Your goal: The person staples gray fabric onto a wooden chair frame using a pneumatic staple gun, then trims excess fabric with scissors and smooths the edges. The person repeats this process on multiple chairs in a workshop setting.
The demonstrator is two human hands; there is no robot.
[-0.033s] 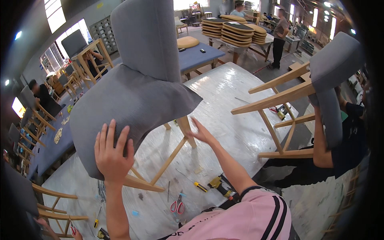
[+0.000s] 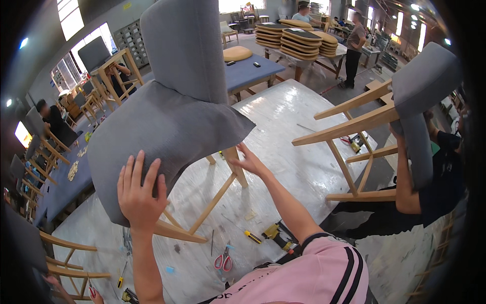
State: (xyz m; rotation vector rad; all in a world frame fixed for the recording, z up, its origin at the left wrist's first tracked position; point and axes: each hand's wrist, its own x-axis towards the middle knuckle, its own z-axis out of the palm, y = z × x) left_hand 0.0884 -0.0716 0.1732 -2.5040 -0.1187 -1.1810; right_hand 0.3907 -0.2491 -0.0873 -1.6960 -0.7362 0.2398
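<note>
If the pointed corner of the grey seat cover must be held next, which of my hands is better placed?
Probably your right hand: it is just below that corner, near the chair leg. Your left hand is farther off, resting against the grey seat cover.

"Saw the chair (image 2: 162, 99)?"
"Yes, was upholstered in grey across backrest (image 2: 185, 48) and seat (image 2: 126, 134), with pale wooden legs (image 2: 238, 164) underneath."
"Fitted snugly?"
"Not entirely; flared to a loose point at one seat corner. Sat on the counter (image 2: 291, 167), backrest uppermost."
</note>
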